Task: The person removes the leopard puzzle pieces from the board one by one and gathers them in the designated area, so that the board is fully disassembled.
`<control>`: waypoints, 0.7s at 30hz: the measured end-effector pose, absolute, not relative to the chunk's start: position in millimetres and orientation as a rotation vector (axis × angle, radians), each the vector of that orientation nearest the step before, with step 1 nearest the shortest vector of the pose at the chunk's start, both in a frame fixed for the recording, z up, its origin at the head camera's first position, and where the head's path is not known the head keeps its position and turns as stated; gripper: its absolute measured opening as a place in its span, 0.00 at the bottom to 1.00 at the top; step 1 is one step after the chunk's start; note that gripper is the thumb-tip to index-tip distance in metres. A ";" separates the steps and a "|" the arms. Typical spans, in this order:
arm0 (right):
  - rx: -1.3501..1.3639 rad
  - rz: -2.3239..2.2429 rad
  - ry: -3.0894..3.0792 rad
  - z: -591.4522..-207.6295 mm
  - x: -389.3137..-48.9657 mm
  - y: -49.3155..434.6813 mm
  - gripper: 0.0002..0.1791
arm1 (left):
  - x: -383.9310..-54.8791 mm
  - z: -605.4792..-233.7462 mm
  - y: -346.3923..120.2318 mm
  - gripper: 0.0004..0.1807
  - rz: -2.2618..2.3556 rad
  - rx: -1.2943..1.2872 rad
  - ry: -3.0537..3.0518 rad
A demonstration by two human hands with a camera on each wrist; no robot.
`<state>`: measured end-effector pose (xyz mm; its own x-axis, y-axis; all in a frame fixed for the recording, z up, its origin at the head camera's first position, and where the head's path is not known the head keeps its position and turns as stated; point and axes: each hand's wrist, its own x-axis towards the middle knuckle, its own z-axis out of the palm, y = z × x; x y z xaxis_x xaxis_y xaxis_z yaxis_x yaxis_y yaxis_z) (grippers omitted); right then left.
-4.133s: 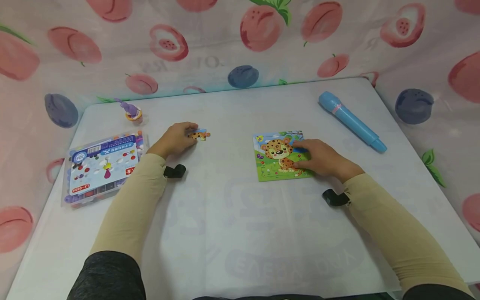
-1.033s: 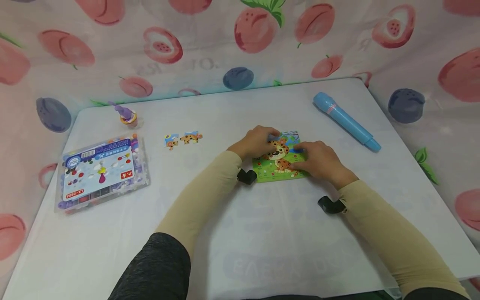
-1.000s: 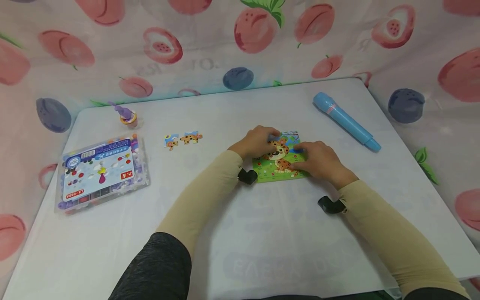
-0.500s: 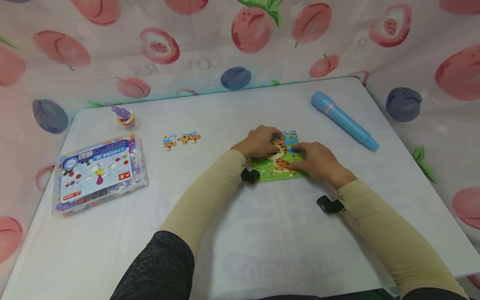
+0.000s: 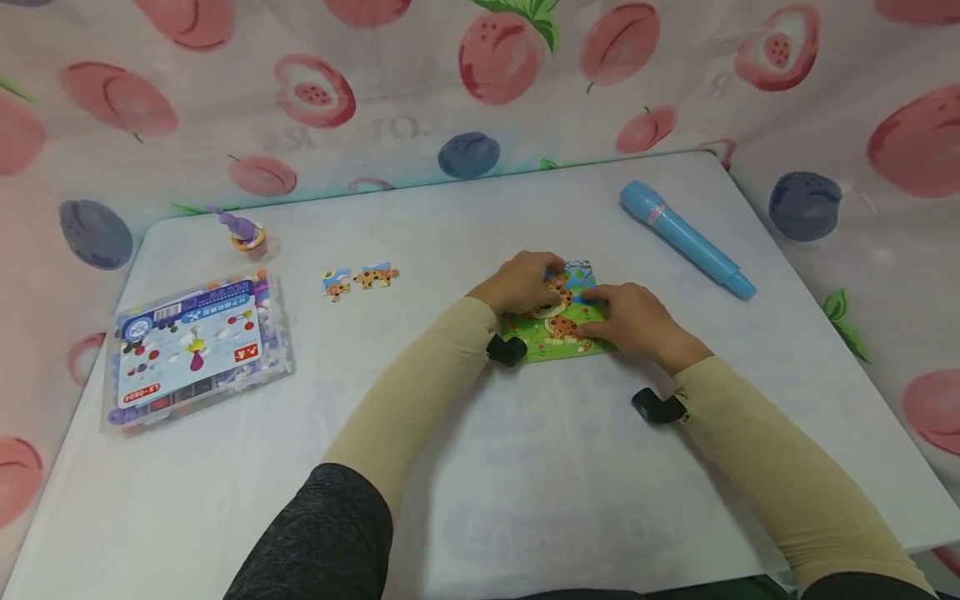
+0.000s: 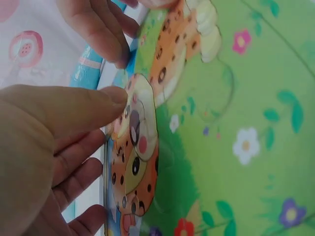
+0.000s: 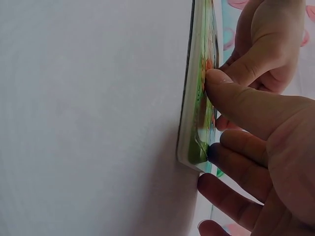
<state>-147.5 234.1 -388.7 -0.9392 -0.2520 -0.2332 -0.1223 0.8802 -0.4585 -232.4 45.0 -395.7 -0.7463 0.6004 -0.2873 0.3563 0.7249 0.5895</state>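
A jigsaw puzzle of a spotted leopard cub on green grass lies flat on the white table. My left hand reaches over its upper left part. In the left wrist view the left thumb presses on the cub's head while the fingers curl at the far edge. From the other side my right hand grips the puzzle's right edge, its thumb on the picture and fingertips at the board's corner. Two loose jigsaw pieces, one with a sun and one spotted, lie left of the hands.
A clear plastic box of small coloured parts sits at the left. Behind it stands a little purple-topped toy. A light blue microphone-shaped toy lies at the back right. A fruit-print cloth hangs behind the table.
My left hand has let go of the spotted piece at the left and moved right onto the puzzle. Over the last second it barely shifts. My right hand keeps its place.
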 end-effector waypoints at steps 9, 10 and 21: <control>-0.272 -0.660 2.760 -388.4 -148.1 234.0 0.35 | -230.9 -394.1 47.9 0.30 0.767 0.660 2.442; -0.272 -0.661 2.760 -388.6 -148.3 234.1 0.35 | -230.8 -394.2 48.2 0.30 0.782 0.653 2.439; -0.281 -0.657 2.766 -388.8 -149.5 234.9 0.35 | -232.3 -394.6 52.6 0.30 0.843 0.630 2.416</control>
<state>-149.5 234.9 -388.8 -0.9407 -0.2515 -0.2275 -0.1223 0.8773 -0.4641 -232.3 52.6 -394.6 -0.7675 0.5657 -0.3016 0.2555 0.7014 0.6655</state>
